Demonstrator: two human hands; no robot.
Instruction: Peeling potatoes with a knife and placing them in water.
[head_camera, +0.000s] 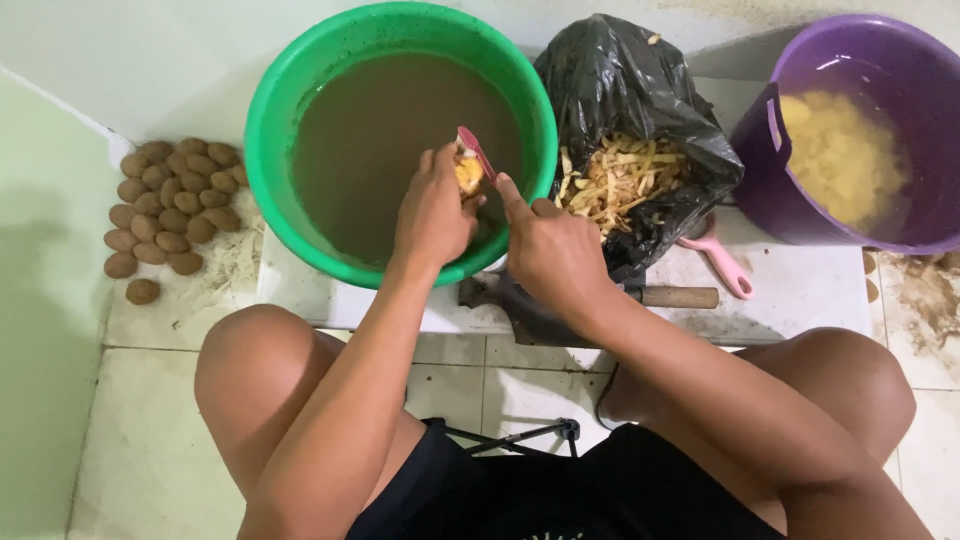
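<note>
Left hand (432, 212) clamped on potato (468, 174), held over green basin (300, 80) of murky water. Right hand (545, 250) gripping pink peeler (474, 150), blade against potato, forefinger stretched out. Black bag (620, 80) of peelings just right; purple bucket (850, 60) beyond. Unpeeled pile (170, 205) well left, on floor.

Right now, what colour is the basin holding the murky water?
Green basin, seen in the head view.

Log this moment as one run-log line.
left hand: holds potato | right hand: holds peeler | over green basin | peels in black bag
</note>
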